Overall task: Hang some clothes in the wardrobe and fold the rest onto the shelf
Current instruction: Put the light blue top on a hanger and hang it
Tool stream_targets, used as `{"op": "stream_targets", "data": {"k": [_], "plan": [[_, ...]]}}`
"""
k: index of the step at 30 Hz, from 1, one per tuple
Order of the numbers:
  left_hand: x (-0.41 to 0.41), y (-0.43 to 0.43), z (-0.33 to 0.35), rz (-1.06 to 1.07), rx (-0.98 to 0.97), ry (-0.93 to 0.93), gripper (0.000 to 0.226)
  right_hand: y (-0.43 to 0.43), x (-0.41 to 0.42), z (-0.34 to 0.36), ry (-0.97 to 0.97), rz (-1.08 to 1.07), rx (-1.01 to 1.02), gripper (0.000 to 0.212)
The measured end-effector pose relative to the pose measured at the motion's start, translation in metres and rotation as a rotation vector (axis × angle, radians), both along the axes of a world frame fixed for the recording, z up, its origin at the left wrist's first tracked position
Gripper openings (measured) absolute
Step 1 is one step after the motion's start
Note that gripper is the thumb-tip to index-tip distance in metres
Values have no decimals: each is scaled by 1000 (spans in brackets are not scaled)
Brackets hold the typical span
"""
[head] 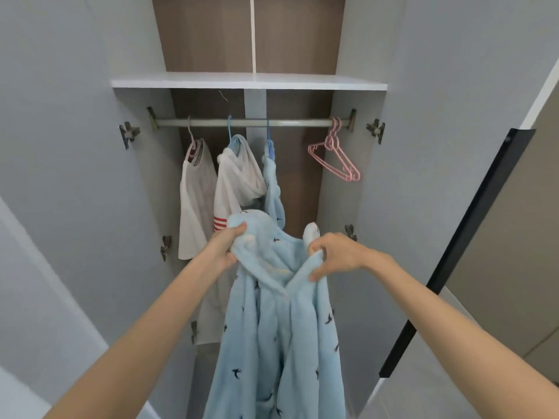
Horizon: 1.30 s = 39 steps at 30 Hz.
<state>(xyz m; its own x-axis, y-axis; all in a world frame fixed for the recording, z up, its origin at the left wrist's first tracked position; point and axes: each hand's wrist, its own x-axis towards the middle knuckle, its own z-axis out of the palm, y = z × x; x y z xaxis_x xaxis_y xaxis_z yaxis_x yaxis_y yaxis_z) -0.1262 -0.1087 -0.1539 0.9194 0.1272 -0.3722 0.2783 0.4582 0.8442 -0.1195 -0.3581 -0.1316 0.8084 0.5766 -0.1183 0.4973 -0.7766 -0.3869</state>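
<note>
Both hands hold a pale blue fleece robe (272, 328) up in front of the open wardrobe (299, 192), at about 6 o'clock in the view. The left grip (225, 246) is closed round a bunch of the hood or collar. The right grip (335, 255) pinches the other edge of the neckline, so the opening is spread between them and the rest hangs straight down. The robe is not on a hanger.

The hanging looks partly done. On the rail (302, 123) at 12 o'clock there are three filled hangers:
- a white T-shirt (196, 207) at 10 o'clock
- a white hooded top (239, 182) with red stripes, next to it
- a small blue garment (273, 189) near the centre, its lower end hidden behind the held robe

A few bare pink hangers (335, 158) wait at 1 o'clock. One of them is probably meant for the robe. Folding does not seem to have begun: the white shelf (248, 81) above the rail shows no folded pile from this angle.

No brand, label or writing can be read. The only markings are the red stripes and a scatter of small dark bird shapes on the robe.
</note>
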Motion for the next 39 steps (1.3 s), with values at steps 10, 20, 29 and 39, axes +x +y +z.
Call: {"op": "stream_targets", "data": {"k": [10, 20, 29, 39], "plan": [[70, -63, 24, -122, 105, -187, 20, -20, 104, -33, 35, -150, 58, 54], [139, -50, 60, -53, 29, -259, 33, 20, 158, -95, -29, -302, 246, 39], [232, -16, 37, 207, 334, -195, 37, 4, 225, -91, -75, -528, -111, 37], [289, 15, 15, -526, 1309, -701, 44, -8, 295, -18, 83, -830, 549, 20]]}}
